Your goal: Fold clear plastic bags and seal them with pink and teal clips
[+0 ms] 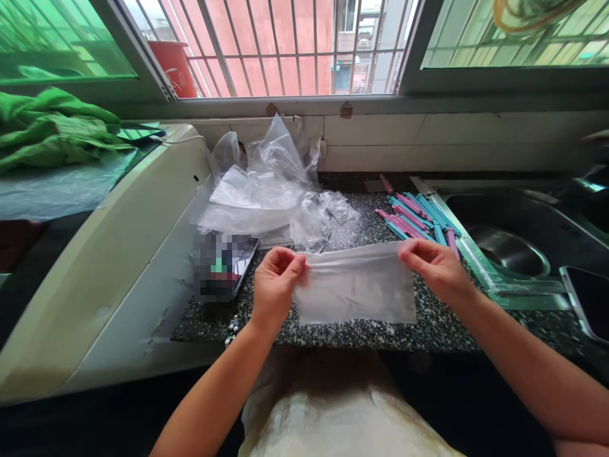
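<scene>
Countertop (pixel 442 327) bears crumpled plastic (pixel 266 184) and coloured sticks (pixel 413 214) beyond the held bag (pixel 356 292).

Bag (pixel 356 292) between left hand (pixel 276 282) and right hand (pixel 438 266), plastic heap (pixel 266 197) behind, sticks (pixel 416 216) left of sink (pixel 533 287)

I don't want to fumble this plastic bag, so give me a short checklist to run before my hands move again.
1. Left hand gripping the plastic bag: ok, finger and thumb pinch its upper left corner.
2. Right hand gripping it: ok, pinching the upper right corner.
3. Bag spread out between the hands: ok.
4. Bag's mouth open: cannot tell; no gap shows between its layers.
5. Pink and teal strips neatly lined up: not ok, they lie loose and overlapping beside the sink.
6. Heap of clear plastic tidy: not ok, it is crumpled.
</scene>
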Motion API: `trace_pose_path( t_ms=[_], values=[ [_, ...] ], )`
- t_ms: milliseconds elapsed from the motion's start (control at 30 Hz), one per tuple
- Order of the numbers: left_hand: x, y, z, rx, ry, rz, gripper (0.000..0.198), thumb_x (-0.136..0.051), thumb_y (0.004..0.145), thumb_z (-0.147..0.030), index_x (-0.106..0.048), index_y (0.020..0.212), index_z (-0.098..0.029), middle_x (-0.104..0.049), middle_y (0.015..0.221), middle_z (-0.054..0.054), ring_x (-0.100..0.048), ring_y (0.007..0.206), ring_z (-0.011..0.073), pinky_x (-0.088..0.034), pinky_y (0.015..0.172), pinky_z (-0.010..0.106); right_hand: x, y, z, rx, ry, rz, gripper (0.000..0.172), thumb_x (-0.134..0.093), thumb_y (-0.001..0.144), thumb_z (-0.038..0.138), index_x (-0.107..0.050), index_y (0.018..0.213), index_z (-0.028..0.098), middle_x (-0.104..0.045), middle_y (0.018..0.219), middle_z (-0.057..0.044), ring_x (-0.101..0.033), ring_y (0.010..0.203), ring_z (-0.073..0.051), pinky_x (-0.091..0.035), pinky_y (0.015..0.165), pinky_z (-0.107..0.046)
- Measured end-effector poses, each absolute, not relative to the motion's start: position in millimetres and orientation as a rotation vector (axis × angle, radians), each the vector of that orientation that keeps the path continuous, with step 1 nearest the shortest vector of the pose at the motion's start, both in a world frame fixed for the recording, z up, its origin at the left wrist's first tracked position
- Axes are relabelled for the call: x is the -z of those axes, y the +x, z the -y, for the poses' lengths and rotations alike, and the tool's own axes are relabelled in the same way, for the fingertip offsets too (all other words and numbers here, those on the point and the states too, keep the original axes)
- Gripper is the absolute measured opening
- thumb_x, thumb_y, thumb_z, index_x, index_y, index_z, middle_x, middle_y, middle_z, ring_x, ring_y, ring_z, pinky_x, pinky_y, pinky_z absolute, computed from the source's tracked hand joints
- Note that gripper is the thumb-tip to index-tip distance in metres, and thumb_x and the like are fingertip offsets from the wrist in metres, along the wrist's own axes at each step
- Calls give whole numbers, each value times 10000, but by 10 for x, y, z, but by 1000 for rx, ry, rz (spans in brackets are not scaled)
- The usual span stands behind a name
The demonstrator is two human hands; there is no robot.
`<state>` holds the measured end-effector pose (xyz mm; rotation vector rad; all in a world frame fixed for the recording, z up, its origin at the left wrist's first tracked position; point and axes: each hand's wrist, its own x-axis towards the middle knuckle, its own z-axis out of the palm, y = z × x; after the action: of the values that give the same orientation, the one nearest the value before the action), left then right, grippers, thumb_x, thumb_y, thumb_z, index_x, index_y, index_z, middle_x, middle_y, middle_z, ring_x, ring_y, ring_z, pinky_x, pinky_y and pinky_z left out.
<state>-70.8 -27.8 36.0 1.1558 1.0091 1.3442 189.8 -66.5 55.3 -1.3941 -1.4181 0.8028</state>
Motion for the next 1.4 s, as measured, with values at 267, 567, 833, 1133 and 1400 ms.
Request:
trace_pose_path(
  t_ms=[267,567,833,1133,1400],
  values=[
    [-221,-888,99,-1150,1827,-1275,292,-633,710,-357,-614,948,-189,-563,808,18,-541,735,137,-450,700,271,-404,1895,188,-869,-1458,1728,226,-553,720,394,-530,673,174,-506,622,8,-436,575,-106,-352,521,-248],
    [-341,-136,-427,-676,1778,-943,191,-692,615,-319,-632,689,-154,-545,623,-12,-456,586,99,-379,577,241,-444,1711,-110,-938,-1357,1858,210,-559,714,370,-529,648,173,-476,590,27,-403,554,-81,-330,515,-238],
    [-223,-258,-591,-888,1346,-916,220,-730,522,-308,-600,585,-143,-528,526,-44,-419,493,53,-335,495,201,-240,2035,-183,-1310,-1470,1948,217,-670,596,358,-607,670,164,-577,603,21,-477,555,-90,-358,526,-232],
    [-61,-416,-578,-1049,1199,-991,302,-765,487,-372,-600,604,-148,-556,485,-39,-510,454,76,-455,501,227,-147,1979,-173,-1066,-1414,1574,234,-662,588,379,-569,630,168,-531,576,35,-460,547,-83,-366,534,-237],
    [0,-472,-470,-1096,1166,-981,367,-764,487,-415,-609,686,-148,-596,585,-28,-540,520,80,-464,560,232,80,1820,-47,-1127,-1475,1687,190,-657,566,339,-598,600,161,-568,553,22,-488,527,-99,-393,539,-252]
  ],
)
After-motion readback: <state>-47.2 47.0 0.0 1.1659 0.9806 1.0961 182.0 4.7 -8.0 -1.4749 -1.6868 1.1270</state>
